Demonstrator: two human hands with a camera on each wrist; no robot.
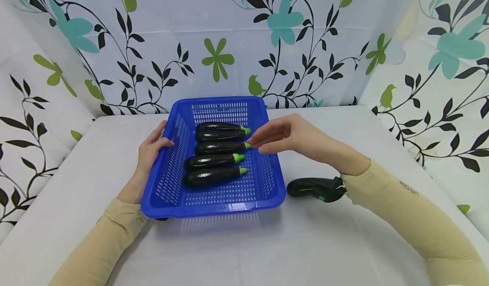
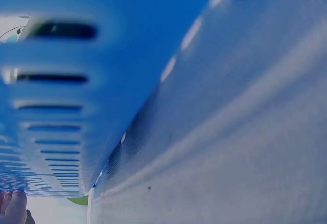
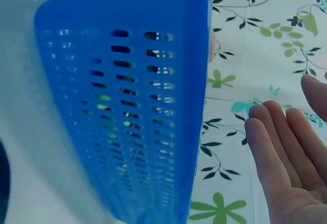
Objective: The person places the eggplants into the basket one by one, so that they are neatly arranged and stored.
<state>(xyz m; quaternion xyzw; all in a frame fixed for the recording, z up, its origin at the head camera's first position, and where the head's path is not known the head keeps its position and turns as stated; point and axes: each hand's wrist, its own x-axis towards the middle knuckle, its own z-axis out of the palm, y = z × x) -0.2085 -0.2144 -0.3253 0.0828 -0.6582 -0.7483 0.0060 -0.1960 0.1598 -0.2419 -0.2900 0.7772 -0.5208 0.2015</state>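
Observation:
A blue plastic basket with slotted walls holds several dark, glossy eggplants with green stem ends, lying side by side. My left hand grips the basket's left rim, its thumb over the edge; in the left wrist view only its fingertips show beside the slotted side. At the right rim hovers my right hand, fingers extended, close to the stem ends. The right wrist view shows those fingers apart from the basket wall, with nothing between them and the thumb.
A white cloth covers the table, and the basket's shadow falls on it in front. Right of the basket is a dark, glossy rounded thing, beside a black item at my right cuff. A patterned curtain encloses the back and sides.

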